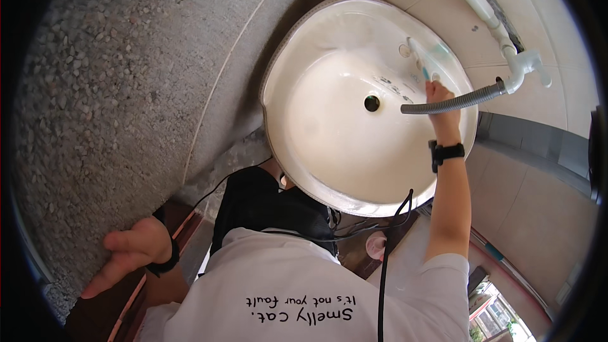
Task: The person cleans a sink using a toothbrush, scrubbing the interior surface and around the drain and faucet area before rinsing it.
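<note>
Before me is a cream ceramic washbasin [327,142] with a round dark drain hole [372,103]. My right hand [441,97] is over the basin's right side, its fingers closed on a slim white-and-teal tool [420,61] that looks like a toothbrush. The tool's far end lies against or close to the basin's inner wall, near a round overflow hole [404,51]. A grey corrugated hose [451,99] passes in front of this hand. At the far left, my left hand [135,249] holds nothing visible, fingers spread beside the pebbled surface [95,118]; contact is unclear.
A white plastic pipe [479,7] runs down the tiled wall to a white tap [527,66], from which the hose hangs. Black cables [387,266] cross in front of my shirt. Below the basin's near rim is a pink container [376,244].
</note>
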`<state>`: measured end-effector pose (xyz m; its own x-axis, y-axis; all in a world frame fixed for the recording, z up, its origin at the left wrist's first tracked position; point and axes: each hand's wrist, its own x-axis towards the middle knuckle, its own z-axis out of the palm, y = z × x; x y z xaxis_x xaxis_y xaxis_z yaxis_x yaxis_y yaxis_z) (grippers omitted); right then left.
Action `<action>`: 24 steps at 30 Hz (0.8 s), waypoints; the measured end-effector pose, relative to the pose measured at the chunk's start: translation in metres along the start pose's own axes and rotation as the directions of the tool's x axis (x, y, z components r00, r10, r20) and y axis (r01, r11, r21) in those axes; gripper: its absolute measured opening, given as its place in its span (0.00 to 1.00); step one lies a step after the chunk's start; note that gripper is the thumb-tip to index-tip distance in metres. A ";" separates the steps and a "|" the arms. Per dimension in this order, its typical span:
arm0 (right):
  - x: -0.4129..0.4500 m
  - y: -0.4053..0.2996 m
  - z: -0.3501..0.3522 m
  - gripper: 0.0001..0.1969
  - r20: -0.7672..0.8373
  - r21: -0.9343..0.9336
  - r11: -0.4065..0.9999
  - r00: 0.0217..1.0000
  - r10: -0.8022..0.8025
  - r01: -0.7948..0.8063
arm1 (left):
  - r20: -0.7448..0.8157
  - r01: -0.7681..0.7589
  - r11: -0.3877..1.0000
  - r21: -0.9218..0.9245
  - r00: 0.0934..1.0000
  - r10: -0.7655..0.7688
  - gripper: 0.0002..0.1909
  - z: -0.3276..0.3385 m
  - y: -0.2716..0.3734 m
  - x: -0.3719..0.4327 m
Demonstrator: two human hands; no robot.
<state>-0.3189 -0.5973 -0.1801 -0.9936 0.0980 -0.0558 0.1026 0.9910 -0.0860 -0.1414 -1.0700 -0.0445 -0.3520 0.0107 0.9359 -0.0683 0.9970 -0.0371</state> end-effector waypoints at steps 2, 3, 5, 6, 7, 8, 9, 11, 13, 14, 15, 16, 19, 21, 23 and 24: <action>-0.011 -0.023 -0.003 0.16 0.038 0.066 0.986 0.987 -0.156 0.154 | 0.006 0.024 0.998 0.053 1.000 -0.024 0.41 -0.001 0.001 0.000; -0.011 -0.024 0.000 0.16 0.141 0.061 0.991 0.982 -0.129 0.121 | 0.002 0.020 1.000 0.014 1.000 -0.020 0.41 0.000 0.001 0.000; 0.001 0.000 0.005 0.18 0.049 -0.010 0.998 0.997 -0.055 0.055 | 0.004 0.018 1.000 -0.025 1.000 -0.018 0.41 0.000 0.000 0.000; 0.007 0.004 -0.002 0.19 0.049 -0.019 1.000 0.999 0.024 -0.023 | -0.004 0.020 0.999 -0.036 1.000 -0.020 0.41 0.001 -0.001 0.000; 0.006 0.002 -0.001 0.19 0.046 -0.018 1.000 0.999 0.022 -0.021 | -0.012 0.022 0.999 -0.048 1.000 -0.023 0.41 0.002 -0.001 0.000; 0.000 -0.002 0.000 0.18 0.064 0.023 0.999 0.997 -0.048 0.047 | -0.014 0.022 0.999 -0.047 1.000 -0.023 0.41 0.002 -0.001 0.000; -0.007 -0.009 0.001 0.19 0.081 0.064 0.992 0.990 -0.117 0.112 | -0.008 0.027 1.000 -0.008 1.000 -0.027 0.41 0.000 0.000 -0.001; -0.014 -0.010 0.006 0.18 0.195 0.018 0.992 0.973 -0.128 0.127 | -0.002 0.031 0.999 0.029 1.000 -0.031 0.41 0.001 0.000 -0.002; -0.017 0.006 0.006 0.19 0.038 0.077 0.997 0.999 -0.002 -0.001 | -0.013 -0.006 1.000 -0.021 1.000 0.006 0.41 0.002 -0.001 0.001; -0.013 0.014 -0.001 0.19 0.213 0.022 0.976 0.955 0.207 -0.216 | -0.009 -0.001 1.000 -0.024 1.000 0.001 0.41 0.002 0.000 0.003; -0.017 0.013 -0.002 0.19 0.209 0.018 0.976 0.955 0.209 -0.217 | 0.001 0.003 1.000 -0.006 1.000 -0.003 0.41 0.002 0.002 0.004; -0.025 0.007 0.001 0.19 0.212 0.016 0.992 0.970 0.116 -0.122 | 0.014 0.001 1.000 0.017 1.000 -0.002 0.41 0.002 0.004 0.005; -0.040 0.004 0.011 0.20 0.214 0.001 0.999 0.975 -0.053 0.054 | -0.007 0.002 0.995 -0.095 1.000 -0.003 0.41 0.002 -0.003 -0.001; -0.024 0.019 0.011 0.20 0.164 0.095 0.985 0.978 0.126 -0.142 | 0.004 -0.004 0.996 -0.087 1.000 0.005 0.41 0.002 0.001 0.002; -0.017 0.022 0.003 0.20 0.267 0.064 0.967 0.938 0.221 -0.246 | 0.010 -0.014 0.997 -0.076 1.000 0.014 0.41 0.004 0.002 0.005; -0.020 0.016 0.008 0.20 0.181 0.080 0.996 0.983 0.035 -0.050 | 0.004 -0.019 0.996 -0.093 1.000 0.020 0.41 0.005 0.002 0.006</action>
<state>-0.2967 -0.5842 -0.1886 -0.9645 0.1141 -0.2382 0.1553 0.9745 -0.1622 -0.1479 -1.0684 -0.0408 -0.3573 0.0302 0.9335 0.0252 0.9994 -0.0227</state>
